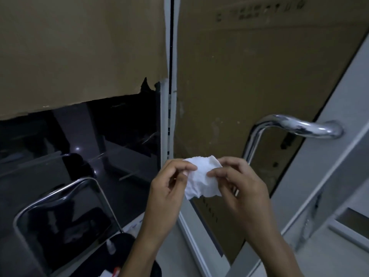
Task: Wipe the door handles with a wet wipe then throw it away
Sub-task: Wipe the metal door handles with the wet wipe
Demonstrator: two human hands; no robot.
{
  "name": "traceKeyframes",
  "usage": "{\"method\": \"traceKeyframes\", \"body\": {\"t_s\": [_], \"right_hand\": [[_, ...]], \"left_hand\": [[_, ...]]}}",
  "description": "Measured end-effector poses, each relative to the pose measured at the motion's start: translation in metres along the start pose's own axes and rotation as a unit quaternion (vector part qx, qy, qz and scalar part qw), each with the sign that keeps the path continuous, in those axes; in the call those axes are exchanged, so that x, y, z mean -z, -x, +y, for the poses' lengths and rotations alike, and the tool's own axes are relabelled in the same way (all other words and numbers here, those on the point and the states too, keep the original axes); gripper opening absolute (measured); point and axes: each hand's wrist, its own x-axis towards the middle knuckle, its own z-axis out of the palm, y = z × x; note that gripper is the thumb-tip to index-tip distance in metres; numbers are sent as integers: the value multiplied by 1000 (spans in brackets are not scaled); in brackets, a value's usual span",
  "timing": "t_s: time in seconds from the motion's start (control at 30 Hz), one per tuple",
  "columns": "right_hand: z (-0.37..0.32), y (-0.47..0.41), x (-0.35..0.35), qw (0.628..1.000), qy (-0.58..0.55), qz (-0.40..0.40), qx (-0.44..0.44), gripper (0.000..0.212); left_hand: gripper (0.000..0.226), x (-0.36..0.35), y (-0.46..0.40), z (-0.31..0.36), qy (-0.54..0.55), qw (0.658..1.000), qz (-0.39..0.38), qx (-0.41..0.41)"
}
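A white crumpled wet wipe (202, 176) is held between both hands in front of me. My left hand (169, 188) pinches its left edge and my right hand (237, 184) pinches its right edge. A shiny chrome door handle (295, 124) curves out from the right door, above and to the right of my hands, not touching them. A second chrome handle (60, 191) shows on the dark glass door at the lower left.
Brown cardboard (79, 47) covers the upper panes of both doors. A white door frame (171, 96) runs vertically between them. Dark items lie at the bottom edge near my left forearm (123, 246).
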Motion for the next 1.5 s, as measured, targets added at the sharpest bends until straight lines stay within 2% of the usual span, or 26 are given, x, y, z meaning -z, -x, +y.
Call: {"method": "traceKeyframes", "body": {"t_s": [0.33, 0.7, 0.8, 0.9, 1.0, 1.17, 1.23, 1.37, 1.5], "right_hand": [[29, -22, 67, 975, 107, 191, 39, 21], [51, -38, 103, 929, 234, 284, -34, 19], [60, -44, 100, 910, 277, 301, -71, 27], [70, -42, 100, 901, 283, 311, -107, 31], [73, -43, 96, 887, 307, 312, -150, 46], [74, -47, 91, 829, 466, 270, -153, 53], [77, -48, 86, 831, 476, 246, -152, 61], [78, -53, 76, 865, 444, 199, -122, 63], [80, -45, 69, 899, 374, 208, -89, 60]], "left_hand": [[19, -82, -52, 46, 54, 991, -54, -107], [22, -131, -103, 53, 19, 958, -158, -237], [23, -139, -122, 38, 32, 947, -172, -270], [24, -141, -134, 22, 65, 952, -167, -250], [26, -144, -146, 3, 128, 951, -188, -209], [31, -145, -156, -12, 202, 939, -217, -172], [31, -144, -157, -15, 214, 935, -230, -164], [30, -143, -157, -18, 223, 931, -248, -151], [28, -145, -156, -20, 241, 929, -242, -142]]}}
